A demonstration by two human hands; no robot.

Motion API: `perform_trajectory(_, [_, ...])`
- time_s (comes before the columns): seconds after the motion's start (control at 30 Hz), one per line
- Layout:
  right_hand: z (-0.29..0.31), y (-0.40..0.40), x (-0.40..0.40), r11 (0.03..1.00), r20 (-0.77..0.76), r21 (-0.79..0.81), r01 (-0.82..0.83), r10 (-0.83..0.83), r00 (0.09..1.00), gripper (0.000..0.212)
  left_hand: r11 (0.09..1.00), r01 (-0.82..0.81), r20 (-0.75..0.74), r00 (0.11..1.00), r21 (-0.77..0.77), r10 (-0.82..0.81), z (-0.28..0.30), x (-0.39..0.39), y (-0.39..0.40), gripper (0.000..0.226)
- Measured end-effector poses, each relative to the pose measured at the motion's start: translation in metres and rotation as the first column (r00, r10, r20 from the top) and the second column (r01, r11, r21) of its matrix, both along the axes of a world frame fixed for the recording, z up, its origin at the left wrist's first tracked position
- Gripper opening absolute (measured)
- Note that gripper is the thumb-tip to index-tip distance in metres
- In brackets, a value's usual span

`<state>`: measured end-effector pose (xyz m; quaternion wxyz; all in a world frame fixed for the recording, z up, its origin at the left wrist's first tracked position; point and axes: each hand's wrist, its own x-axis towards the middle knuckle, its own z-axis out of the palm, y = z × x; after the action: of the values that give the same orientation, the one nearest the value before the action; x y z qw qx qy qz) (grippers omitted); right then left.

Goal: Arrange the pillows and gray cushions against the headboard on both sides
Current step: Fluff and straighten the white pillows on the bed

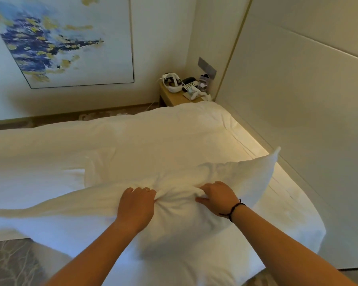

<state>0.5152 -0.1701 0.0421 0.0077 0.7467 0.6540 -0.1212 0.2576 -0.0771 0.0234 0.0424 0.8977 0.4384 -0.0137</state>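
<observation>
Both hands, left (135, 205) and right (217, 198), gripped bunched fabric of a white pillow (194, 219) held over the bed (91, 145), apparently mid-placement; next it likely needed carrying right to stand against the headboard (298, 100).

Fingertips of the left hand (136, 205) and right hand (217, 198) vanish into the pillow (182, 221). Nightstand (175, 98) clutter's too small to identify.
</observation>
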Motion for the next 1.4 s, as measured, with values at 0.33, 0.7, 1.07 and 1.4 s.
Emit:
perform_trajectory(0.33, [0.043, 0.021, 0.096, 0.967, -0.169, 0.187, 0.17, -0.139, 0.976, 0.045, 0.962, -0.117, 0.16, 0.984, 0.246, 0.079, 0.063, 0.115, 0.044, 0.027])
perform_trajectory(0.7, [0.095, 0.028, 0.341, 0.779, -0.329, 0.437, 0.45, -0.327, 0.886, 0.036, 0.934, 0.085, 0.231, 0.957, 0.348, -0.174, 0.153, 0.428, 0.119, 0.029])
perform_trajectory(1.07, [0.037, 0.035, 0.615, 0.585, -0.202, 0.222, 0.78, -0.755, 0.624, 0.029, 0.925, 0.269, 0.209, 0.954, -0.269, -0.217, 0.047, 0.693, 0.08, 0.059])
perform_trajectory(1.4, [-0.019, -0.015, 0.606, 0.738, -0.02, 0.33, 0.589, -0.618, 0.786, 0.058, 0.784, 0.24, 0.165, 0.97, -0.573, -0.176, -0.07, 0.73, 0.03, 0.086])
